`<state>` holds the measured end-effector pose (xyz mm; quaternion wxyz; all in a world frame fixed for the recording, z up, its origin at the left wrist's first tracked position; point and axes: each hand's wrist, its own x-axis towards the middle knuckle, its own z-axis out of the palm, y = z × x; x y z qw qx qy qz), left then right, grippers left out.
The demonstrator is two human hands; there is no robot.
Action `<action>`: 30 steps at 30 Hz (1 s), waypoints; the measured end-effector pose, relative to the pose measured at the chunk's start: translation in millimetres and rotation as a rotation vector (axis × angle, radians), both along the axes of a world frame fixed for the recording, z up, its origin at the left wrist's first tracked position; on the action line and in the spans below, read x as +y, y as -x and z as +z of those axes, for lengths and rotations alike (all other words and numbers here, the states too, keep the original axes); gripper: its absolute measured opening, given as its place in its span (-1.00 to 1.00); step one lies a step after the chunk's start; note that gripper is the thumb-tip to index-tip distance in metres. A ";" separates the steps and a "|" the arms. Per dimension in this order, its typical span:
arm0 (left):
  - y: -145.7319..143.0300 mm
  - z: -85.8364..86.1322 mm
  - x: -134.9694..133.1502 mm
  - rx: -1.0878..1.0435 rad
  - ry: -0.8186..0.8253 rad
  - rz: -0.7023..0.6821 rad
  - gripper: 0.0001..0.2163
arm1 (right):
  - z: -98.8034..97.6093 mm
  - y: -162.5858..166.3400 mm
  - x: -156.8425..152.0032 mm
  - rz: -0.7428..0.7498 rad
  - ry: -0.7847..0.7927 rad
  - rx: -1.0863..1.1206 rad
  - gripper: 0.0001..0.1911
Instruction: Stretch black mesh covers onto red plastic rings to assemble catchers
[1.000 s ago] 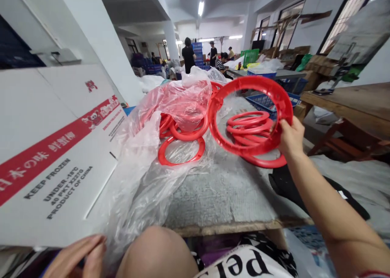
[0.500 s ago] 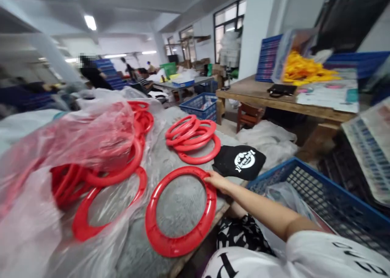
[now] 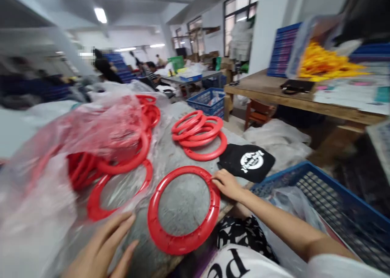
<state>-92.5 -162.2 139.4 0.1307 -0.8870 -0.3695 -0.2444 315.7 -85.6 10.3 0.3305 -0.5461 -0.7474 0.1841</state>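
A large red plastic ring lies flat on the grey cloth-covered table just in front of me. My right hand rests on the ring's right rim, fingers bent over the edge. My left hand reaches in from the lower left with fingers stretched out, just short of the ring's left side and touching the clear plastic bag. More red rings spill from that bag. A stack of red rings sits farther back.
A black cap with a white logo lies right of the ring. A blue plastic crate stands at my right. A wooden table with yellow items is behind it. Other people work far back.
The ring was held up in my right hand a second ago; it now lies flat on the table. My view swung right, and my left hand has come forward.
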 end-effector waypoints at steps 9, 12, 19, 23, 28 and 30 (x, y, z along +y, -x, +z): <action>-50.9 8.4 34.3 0.306 0.539 0.097 -0.54 | -36.8 6.8 -9.1 -0.012 -0.004 0.191 -0.64; -54.0 -13.3 54.6 0.438 0.716 0.126 -0.47 | -36.7 5.8 -8.6 -0.041 0.040 0.241 -0.65; -63.2 -56.1 97.2 0.479 0.765 0.123 -0.44 | -32.5 0.2 -6.3 -0.061 0.086 0.255 -0.76; -58.4 -86.5 105.1 0.409 0.744 0.143 -0.37 | -30.3 2.9 -8.4 0.025 0.053 0.236 -0.71; -44.4 -111.6 99.6 0.375 0.740 0.148 -0.38 | -29.8 3.6 -9.1 0.150 0.023 0.126 -0.60; -41.1 -118.1 97.3 0.367 0.712 0.157 -0.41 | -27.6 -8.9 -8.0 0.079 -0.056 0.123 -0.61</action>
